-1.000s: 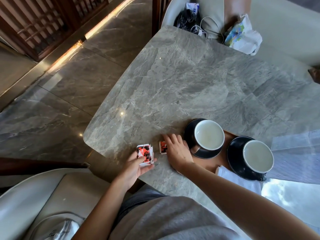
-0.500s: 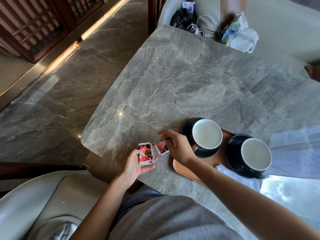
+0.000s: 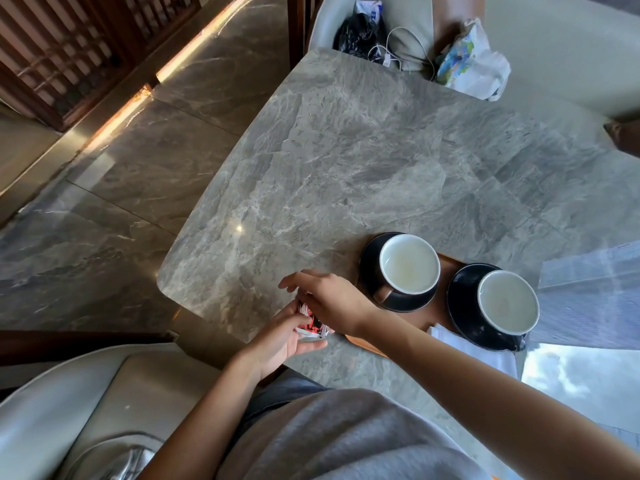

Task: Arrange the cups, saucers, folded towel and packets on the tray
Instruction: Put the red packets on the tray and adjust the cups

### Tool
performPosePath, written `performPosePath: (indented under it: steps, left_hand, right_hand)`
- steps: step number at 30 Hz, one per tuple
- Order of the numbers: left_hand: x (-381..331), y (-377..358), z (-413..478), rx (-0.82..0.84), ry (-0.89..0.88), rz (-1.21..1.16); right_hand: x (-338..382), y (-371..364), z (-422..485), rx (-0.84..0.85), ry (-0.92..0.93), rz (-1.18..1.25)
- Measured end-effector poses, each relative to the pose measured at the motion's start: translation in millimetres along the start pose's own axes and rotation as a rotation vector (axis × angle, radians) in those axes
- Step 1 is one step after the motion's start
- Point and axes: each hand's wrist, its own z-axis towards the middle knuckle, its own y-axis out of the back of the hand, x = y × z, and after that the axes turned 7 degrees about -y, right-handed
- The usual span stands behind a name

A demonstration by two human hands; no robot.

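Tray [image 3: 438, 311] mostly covered by 2 dark saucers, 2 white-lined cups and right forearm; folded towel [image 3: 474, 351] partly cut off by arm. Left hand [image 3: 277, 341] and right hand [image 3: 329, 299] pinch red/white packets [image 3: 311, 323] together at bench [image 3: 346, 168] edge, just left of tray. Packet count unclear, approx. 2; hands overlap them.

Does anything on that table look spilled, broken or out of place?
Nothing looks spilled or broken. Both cups stand upright on their dark saucers on the tray. The only things off it are the red-and-white packets, held between both hands at the table's near edge.
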Motion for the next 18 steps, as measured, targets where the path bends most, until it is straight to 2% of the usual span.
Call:
performPosePath:
  steps: [4,9,18]
  left_hand:
    - [2,2,1,-0.030,-0.021,0.022]
    - [1,0,3,-0.072,-0.008,0.065]
    - [2,-6,5,-0.112,-0.002,0.142]
  right_hand:
    - [-6,-1,-11,-0.113,-0.029,0.024]
    - [-19,-15,-27,0.002,-0.067,-0.302]
    - [-27,-32,-22,-0.092,0.001,-0.389]
